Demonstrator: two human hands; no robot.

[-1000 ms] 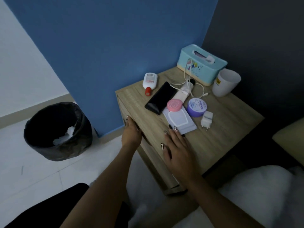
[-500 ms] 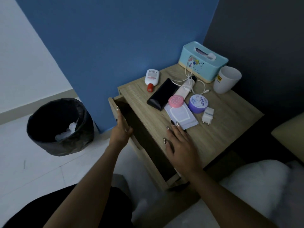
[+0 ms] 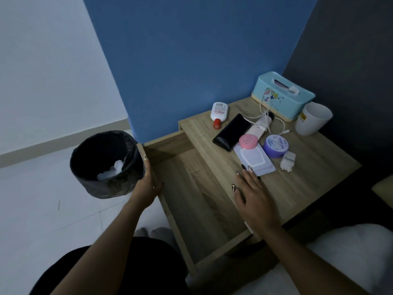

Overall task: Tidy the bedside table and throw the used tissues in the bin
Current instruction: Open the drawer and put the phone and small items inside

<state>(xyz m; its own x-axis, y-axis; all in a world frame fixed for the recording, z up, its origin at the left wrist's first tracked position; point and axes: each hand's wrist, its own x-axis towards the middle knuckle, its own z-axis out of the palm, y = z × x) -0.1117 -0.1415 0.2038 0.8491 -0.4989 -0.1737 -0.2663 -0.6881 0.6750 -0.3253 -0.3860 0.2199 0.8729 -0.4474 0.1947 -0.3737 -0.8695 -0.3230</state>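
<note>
We identify a blue wall (image 3: 191,60) at the centre of the view. It meets a dark grey wall (image 3: 350,50) on the right and a white wall (image 3: 42,71) on the left. A beige skirting board (image 3: 63,143) runs along the foot of the white wall. The floor (image 3: 42,209) is laid with pale tiles. At lower right we note a white fluffy cover (image 3: 340,252). The edge of a yellowish cushion (image 3: 385,188) shows at the right border.

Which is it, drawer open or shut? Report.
Open. The drawer stands far out from under the tabletop, its wooden bottom in view; the left hand grips its front panel.
</note>
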